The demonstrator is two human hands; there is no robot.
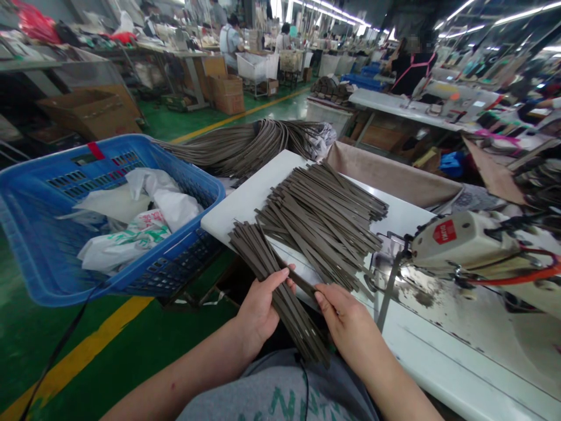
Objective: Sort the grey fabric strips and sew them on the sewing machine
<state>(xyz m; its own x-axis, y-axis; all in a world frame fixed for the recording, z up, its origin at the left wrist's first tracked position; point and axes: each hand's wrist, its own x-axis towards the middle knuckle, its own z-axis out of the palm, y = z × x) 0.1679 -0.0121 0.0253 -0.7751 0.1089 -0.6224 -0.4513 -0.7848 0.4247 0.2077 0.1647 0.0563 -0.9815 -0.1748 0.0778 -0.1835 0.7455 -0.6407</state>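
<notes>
My left hand (263, 304) is closed around a bundle of grey-brown fabric strips (298, 327), its thumb lying over the top. The bundle slants from the table's near edge down toward my lap. One strip (302, 283) runs from the bundle to my right hand (344, 318), which pinches its end between thumb and fingers. Just beyond both hands, a wide pile of similar strips (319, 216) lies spread on the white table (239, 207).
A sewing machine (473, 245) stands on the table at the right. To the left, a blue plastic basket (175, 257) holds white plastic bags (162, 199). Long strips (245, 143) are heaped behind the table. Farther back are cardboard boxes (225, 93) and a person (412, 70) near another sewing table.
</notes>
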